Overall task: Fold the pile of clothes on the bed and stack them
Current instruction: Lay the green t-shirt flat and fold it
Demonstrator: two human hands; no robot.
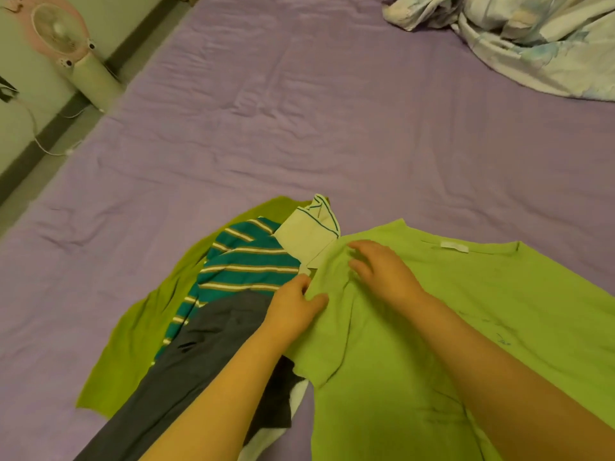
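Shirt point(449, 321), lime green, is what we have in hand: it lies spread on the bed point(299, 111) at the near right, neck label up at its far edge, one side running under our right forearm. Our left hand point(293, 309) pinches the shirt's left edge between thumb and fingers, just where it meets the pile point(213, 294); our right hand point(382, 274) lies flat on the cloth beside it, fingers straight and spread, grasping nothing. We judge the step to be smoothing and squaring the shirt before the first fold, and little of the task looks done, since we see no finished stack. To do it well, we should draw the pinched edge clear of the pile so no other garment gets caught in the fold, press the wrinkles outward with the flat hand, and line the sleeve seam up straight before bringing the side over. The pile touches the shirt on the left: a teal striped top point(246, 261), a dark grey garment point(199, 354), a pale collar piece point(306, 234) and another green cloth point(133, 344) beneath. Across the bed a rumpled quilt point(532, 38) lies well apart. A small fan point(60, 31) stands on the floor to the left.
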